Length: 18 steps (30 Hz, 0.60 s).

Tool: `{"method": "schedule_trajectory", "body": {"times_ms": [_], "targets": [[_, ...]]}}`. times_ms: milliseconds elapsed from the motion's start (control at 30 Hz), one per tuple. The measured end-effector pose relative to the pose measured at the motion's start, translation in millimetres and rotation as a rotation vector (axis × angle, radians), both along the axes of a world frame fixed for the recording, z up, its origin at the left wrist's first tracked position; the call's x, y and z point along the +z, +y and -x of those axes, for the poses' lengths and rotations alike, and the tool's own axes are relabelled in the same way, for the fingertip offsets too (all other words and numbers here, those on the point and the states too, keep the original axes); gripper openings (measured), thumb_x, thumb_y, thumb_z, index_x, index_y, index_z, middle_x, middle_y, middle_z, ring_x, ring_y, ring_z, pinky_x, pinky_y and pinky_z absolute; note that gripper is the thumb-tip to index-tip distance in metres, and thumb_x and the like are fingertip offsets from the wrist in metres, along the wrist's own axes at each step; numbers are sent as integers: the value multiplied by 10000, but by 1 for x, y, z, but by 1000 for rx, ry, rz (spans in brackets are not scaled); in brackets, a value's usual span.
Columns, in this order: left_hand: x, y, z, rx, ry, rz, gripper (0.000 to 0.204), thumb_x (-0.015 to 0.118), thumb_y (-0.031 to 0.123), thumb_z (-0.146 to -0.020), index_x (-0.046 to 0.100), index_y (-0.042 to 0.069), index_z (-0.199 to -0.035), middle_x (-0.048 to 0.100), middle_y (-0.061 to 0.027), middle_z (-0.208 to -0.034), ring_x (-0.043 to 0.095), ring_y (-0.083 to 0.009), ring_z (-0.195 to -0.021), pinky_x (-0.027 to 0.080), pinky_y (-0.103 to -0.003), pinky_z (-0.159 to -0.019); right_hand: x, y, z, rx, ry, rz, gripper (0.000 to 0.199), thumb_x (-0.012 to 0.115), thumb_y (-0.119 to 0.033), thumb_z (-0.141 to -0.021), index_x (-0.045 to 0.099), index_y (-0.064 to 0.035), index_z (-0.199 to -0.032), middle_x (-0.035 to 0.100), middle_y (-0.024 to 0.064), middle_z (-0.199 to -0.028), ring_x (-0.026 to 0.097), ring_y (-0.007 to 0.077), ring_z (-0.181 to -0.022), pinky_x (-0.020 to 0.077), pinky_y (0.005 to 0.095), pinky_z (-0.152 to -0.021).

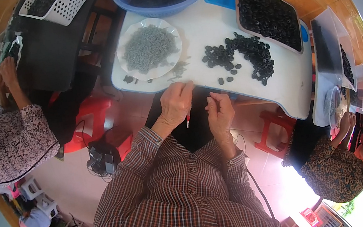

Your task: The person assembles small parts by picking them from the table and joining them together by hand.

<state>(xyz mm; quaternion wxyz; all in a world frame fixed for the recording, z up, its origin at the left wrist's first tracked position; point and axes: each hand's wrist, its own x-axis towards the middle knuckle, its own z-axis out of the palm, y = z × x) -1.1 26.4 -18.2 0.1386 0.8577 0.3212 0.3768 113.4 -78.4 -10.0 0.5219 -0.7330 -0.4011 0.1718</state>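
In front of the table edge, my left hand (177, 102) is closed around a thin red-ended tool (188, 121), whose lower end shows beneath the fingers. Close beside it, my right hand (220, 112) is pinched closed; anything in its fingertips is too small to make out. Beyond my left hand, a white plate (178, 61) carries a heap of small grey-green pieces (148, 48). Some of these pieces are scattered by the plate's near rim. Loose black oval pieces (260, 57) lie on the white tabletop (196, 22), to the right.
A blue basket (129, 12) of black pieces stands at the far side, and a tray (239, 15) full of black ovals at the far right. Red stools (278, 129) flank me. One person (16, 138) works at the left, another (335, 165) at the right.
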Motion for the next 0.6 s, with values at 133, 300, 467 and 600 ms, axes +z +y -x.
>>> {"method": "schedule_trajectory", "body": {"times_ms": [133, 300, 467, 600], "targets": [[-2, 2, 0, -19, -22, -43, 358, 640, -10, -619, 629, 20, -976, 510, -66, -771, 568, -245, -674, 476, -331, -555, 0, 1, 0, 2, 0, 2, 120, 620, 23, -868, 588, 11, -983, 570, 98, -849, 582, 148, -592, 479, 257, -515], [-2, 5, 1, -41, -13, -65, 355, 640, 7, -637, 630, 17, -991, 513, -67, -775, 570, -246, -682, 476, -332, -558, -1, 1, 0, 8, -14, 3, 121, 621, 26, -865, 589, 11, -980, 570, 98, -848, 578, 151, -585, 474, 257, -513], [9, 1, -3, -25, 72, 38, 266, 626, 44, -694, 628, 52, -960, 515, -68, -785, 572, -240, -699, 482, -329, -565, -2, 1, 1, 2, -35, 4, 128, 624, 31, -858, 593, 8, -980, 570, 98, -828, 575, 152, -577, 469, 265, -509], [8, 1, -6, -13, 29, 20, 223, 626, 44, -699, 625, 68, -921, 518, -67, -770, 575, -240, -689, 487, -327, -563, -1, 0, 2, 11, -36, 14, 125, 625, 33, -857, 593, 9, -975, 571, 98, -824, 575, 152, -578, 469, 267, -513]]}}
